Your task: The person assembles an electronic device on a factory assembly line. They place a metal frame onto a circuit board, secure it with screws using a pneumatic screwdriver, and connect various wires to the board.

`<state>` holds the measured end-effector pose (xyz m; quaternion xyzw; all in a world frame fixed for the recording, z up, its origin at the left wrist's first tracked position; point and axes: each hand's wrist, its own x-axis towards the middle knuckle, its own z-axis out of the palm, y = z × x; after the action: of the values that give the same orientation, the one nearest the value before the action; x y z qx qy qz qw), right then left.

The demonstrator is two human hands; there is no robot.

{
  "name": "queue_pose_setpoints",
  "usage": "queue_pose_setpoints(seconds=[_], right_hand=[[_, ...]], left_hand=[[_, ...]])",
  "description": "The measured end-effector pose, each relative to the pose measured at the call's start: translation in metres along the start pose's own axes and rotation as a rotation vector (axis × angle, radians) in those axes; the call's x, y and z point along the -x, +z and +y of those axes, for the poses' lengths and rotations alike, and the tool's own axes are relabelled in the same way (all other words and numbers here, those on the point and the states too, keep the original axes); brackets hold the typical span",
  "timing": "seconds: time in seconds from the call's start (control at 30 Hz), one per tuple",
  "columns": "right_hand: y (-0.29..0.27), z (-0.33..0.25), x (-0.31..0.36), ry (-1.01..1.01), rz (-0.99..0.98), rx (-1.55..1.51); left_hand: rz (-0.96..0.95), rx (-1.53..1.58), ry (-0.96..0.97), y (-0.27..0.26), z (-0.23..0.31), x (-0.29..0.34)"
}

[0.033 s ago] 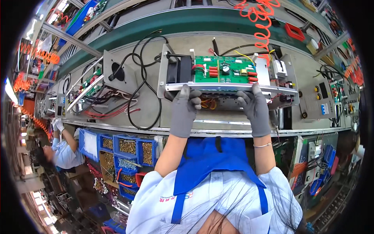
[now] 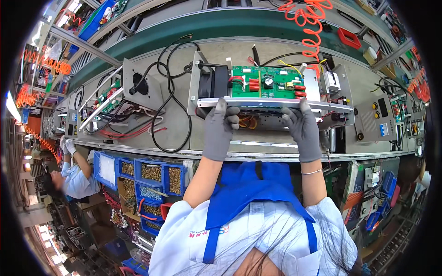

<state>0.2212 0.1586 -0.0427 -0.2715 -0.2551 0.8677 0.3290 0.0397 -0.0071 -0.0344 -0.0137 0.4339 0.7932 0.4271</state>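
In front of me stands a metal chassis [image 2: 193, 89] with a green circuit board [image 2: 269, 83] and a black fan [image 2: 213, 83] at its left end. A silver rail [image 2: 262, 104] runs along its near side. My left hand [image 2: 219, 129], in a grey glove, grips this rail near the fan, thumb on top and fingers curled below. Further right, my right hand [image 2: 304, 129] holds the same rail in a like manner, its thumb by the red parts on the board. Coloured wires show beneath the rail, between my hands. The chassis's underside is mostly hidden.
Another open chassis [image 2: 142, 89] and a looped black cable [image 2: 171, 99] lie to the left. At right sits a grey panel with knobs [image 2: 375, 119]. Blue bins [image 2: 151, 171] of screws stand below the bench edge. An orange coiled hose [image 2: 312, 39] hangs above. A co-worker [image 2: 78, 177] is at far left.
The chassis and both my hands have shifted very slightly to the right. My grip on the rail looks the same.
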Motion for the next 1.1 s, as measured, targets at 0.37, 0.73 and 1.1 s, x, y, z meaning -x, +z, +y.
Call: queue_pose_setpoints(seconds=[0.37, 0.73, 1.1], right_hand=[[-0.006, 0.005, -0.005, -0.020, -0.058, -0.021], [0.017, 0.013, 0.002, -0.066, -0.062, 0.089], [0.014, 0.014, -0.002, -0.004, -0.087, -0.002]], left_hand=[[0.098, -0.964, 0.740, -0.019, 0.011, 0.028], [0.291, -1.156, 0.992, -0.021, 0.021, 0.000], [0.281, -1.347, 0.961, -0.019, 0.029, -0.003]])
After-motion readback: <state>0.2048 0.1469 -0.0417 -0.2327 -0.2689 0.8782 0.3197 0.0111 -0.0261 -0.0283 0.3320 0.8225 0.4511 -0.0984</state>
